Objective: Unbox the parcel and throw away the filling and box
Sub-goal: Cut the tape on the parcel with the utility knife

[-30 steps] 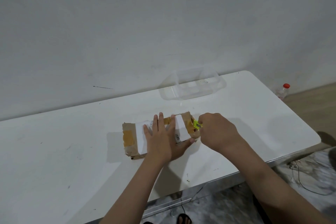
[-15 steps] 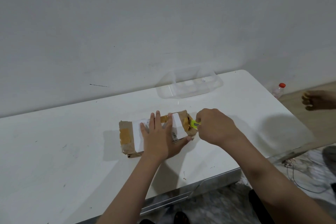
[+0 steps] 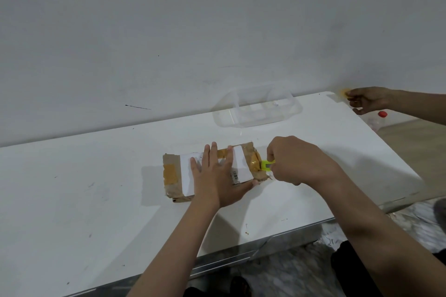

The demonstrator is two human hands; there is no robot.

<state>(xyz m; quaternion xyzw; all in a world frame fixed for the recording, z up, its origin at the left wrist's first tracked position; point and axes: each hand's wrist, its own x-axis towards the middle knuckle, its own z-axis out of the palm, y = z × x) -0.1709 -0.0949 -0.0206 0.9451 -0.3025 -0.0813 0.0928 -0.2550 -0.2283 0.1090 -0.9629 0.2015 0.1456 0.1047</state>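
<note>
A brown cardboard parcel [image 3: 171,175] with a white label and yellow tape lies flat in the middle of the white table [image 3: 72,200]. My left hand [image 3: 217,176] rests flat on top of it, fingers spread, pressing it down. My right hand [image 3: 296,160] is closed around a small yellow-green cutter [image 3: 266,165], whose tip touches the taped right end of the parcel.
A clear plastic container [image 3: 257,109] stands at the back of the table near the wall. Another person's hand [image 3: 366,100] holding something yellow reaches in over the table's far right corner. A bottle with a red cap [image 3: 381,114] stands on the floor beyond it.
The other person's hand has moved in from the right to the table's far corner. The cutter stays at the parcel's right end, slightly lower; my left hand keeps pressing.
</note>
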